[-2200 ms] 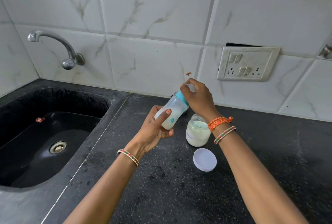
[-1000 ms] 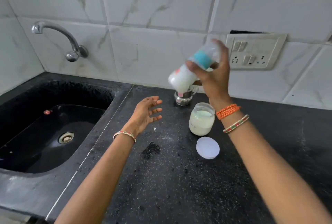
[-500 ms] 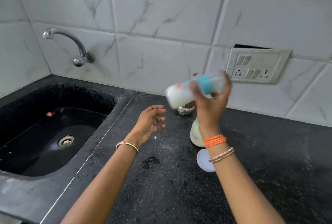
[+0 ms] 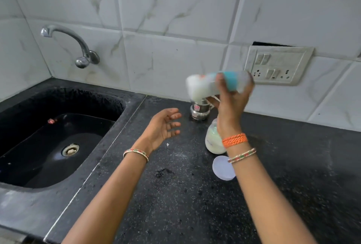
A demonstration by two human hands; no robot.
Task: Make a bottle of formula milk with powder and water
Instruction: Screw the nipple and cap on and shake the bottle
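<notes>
Right hand: the right hand (image 4: 231, 101) is raised above the counter, its fingers and thumb curled round the neck end of the baby bottle; an orange braided band and a thin beaded bangle sit on that wrist.

Bottle: a clear plastic baby bottle with a teal collar and clear cap (image 4: 213, 85), holding white milk, lies almost on its side in the air in the right hand's grip, base toward the left, cap toward the right; it is blurred, so finer detail cannot be told.

Left hand: the left hand (image 4: 163, 126) hovers palm up over the counter, fingers loosely spread, holding nothing; a beaded bangle circles its wrist.

Powder jar: a small round clear jar of pale powder (image 4: 212, 142) stands uncapped on the counter, partly hidden behind the right wrist; its round white lid (image 4: 221, 168) lies flat just in front of it.

Steel cup: a small shiny steel cup (image 4: 199, 109) stands near the wall, below the bottle's base and behind the jar.

Surroundings: black speckled stone counter (image 4: 175, 204); black sink (image 4: 54, 142) at left with a curved metal tap (image 4: 78, 48) on the marbled white tile wall (image 4: 175, 19); a white switch and socket plate (image 4: 279, 65) at right.
</notes>
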